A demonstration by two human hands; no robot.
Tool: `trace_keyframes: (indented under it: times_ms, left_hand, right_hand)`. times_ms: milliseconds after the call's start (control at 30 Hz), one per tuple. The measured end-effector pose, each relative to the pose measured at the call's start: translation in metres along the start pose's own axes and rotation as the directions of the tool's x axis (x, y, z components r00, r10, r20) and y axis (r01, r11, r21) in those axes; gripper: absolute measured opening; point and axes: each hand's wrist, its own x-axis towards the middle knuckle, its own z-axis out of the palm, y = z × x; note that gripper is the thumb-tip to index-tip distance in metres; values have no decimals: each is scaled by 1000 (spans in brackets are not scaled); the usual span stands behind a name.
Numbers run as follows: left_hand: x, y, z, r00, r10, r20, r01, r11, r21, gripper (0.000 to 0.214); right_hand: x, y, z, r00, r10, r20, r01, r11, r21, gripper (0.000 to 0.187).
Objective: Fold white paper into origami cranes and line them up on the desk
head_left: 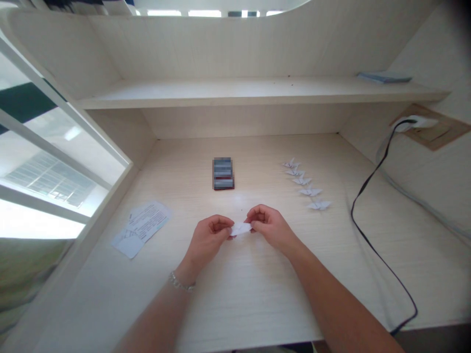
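Between my two hands, just above the desk (pixel 250 294), is a small folded piece of white paper (pixel 241 229). My left hand (pixel 213 235) pinches its left end between thumb and fingers. At its right end, the thumb and fingers of my right hand (pixel 270 225) are closed on it too. Several small folded white paper cranes (pixel 302 181) stand in a slanting row to the right, beyond my right hand. My fingertips partly hide the held paper, so its exact folds cannot be made out.
A phone (pixel 223 173) with a blurred screen lies behind my hands. Printed paper sheets (pixel 142 228) lie at left. A black cable (pixel 353 211) runs from a wall socket (pixel 430 126) down the right side. A shelf (pixel 221 93) with a thin blue item (pixel 384 77) spans the back.
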Motion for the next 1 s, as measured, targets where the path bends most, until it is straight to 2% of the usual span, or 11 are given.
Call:
trace_keyframes:
  times_ms: [100,333,500,633,767,900,1000]
  left_hand:
    - [0,1,-1,1000,13,-18,-14,1000,-14,14]
    - [0,-8,1,998,51,33,-51,999,-19,23]
    - [3,-11,3,998,64,-24,-66,992,-104,26]
    - [3,-11,2,994,97,-58,-104,986,-127,28]
    - [2,-10,2,994,110,-25,-111,991,-76,29]
    - [0,-7,3,989,143,30,-143,990,-14,24]
    - [-3,-3,4,975,221,22,-221,975,29,25]
  right_hand:
    - [-1,0,2,1000,8,15,-8,1000,6,18]
    - [-5,-1,10,999,-32,6,32,998,-51,23]
    - [-3,3,18,1000,-12,-17,13,998,56,35]
    - [-4,6,23,1000,9,2,-9,999,35,38]
    - [-2,2,22,1000,-2,-15,5,984,178,36]
    - [-2,-6,18,997,59,-54,-40,950,308,42]
    - [-5,-9,13,992,114,49,-124,915,385,49]
